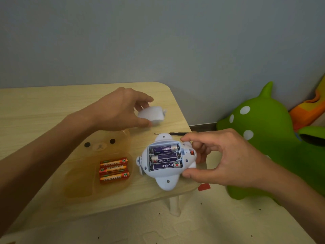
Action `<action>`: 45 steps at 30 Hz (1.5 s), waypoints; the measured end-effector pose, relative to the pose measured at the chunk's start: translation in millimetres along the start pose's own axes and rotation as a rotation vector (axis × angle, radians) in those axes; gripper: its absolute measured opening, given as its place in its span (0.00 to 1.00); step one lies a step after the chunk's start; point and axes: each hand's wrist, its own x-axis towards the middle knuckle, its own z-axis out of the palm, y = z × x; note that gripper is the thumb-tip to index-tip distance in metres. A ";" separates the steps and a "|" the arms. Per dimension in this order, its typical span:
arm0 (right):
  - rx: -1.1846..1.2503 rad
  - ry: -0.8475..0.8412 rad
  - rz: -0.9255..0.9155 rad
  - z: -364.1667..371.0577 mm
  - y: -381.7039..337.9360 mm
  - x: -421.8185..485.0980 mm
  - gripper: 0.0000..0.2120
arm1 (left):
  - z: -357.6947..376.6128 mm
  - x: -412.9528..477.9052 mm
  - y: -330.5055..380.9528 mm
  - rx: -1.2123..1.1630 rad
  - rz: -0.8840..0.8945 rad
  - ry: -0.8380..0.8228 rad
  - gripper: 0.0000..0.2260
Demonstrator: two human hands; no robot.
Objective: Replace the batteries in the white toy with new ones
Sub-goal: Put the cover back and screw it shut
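Note:
The white toy (165, 180) lies belly-up near the table's right front corner. Its battery bay is uncovered and holds three purple batteries (164, 157). My right hand (216, 155) grips the toy's right end between thumb and fingers. Farther back, my left hand (121, 110) holds the white battery cover (152, 116) just above the tabletop. Three orange batteries (114, 169) lie side by side in an amber bear-shaped tray (84, 184) to the left of the toy.
A small black-handled screwdriver (173, 133) lies on the wooden table (35, 110) behind the toy. A green inflatable animal toy (263, 138) stands on the floor to the right, close to the table's edge. A grey wall rises behind.

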 end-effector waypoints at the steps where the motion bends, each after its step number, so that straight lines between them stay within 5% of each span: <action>1: 0.013 0.005 0.005 0.3 0.0 -0.1 0.28 | -4.0 -9.7 8.0 -0.087 0.025 0.024 0.32; 6: 0.052 0.002 0.017 1.4 -0.6 0.3 0.24 | -6.4 -61.0 44.7 -0.312 0.174 -0.021 0.25; 30: 0.061 -0.021 0.173 0.6 -12.2 2.4 0.27 | 4.2 -79.4 41.0 -0.213 0.128 -0.024 0.30; 34: 0.210 -0.044 0.284 -2.3 -20.9 1.4 0.34 | 6.1 -78.8 38.9 -0.260 0.088 -0.023 0.29; 45: 0.716 -0.119 0.628 -6.7 -29.3 13.6 0.20 | 7.4 -74.8 44.5 -0.323 0.024 -0.081 0.24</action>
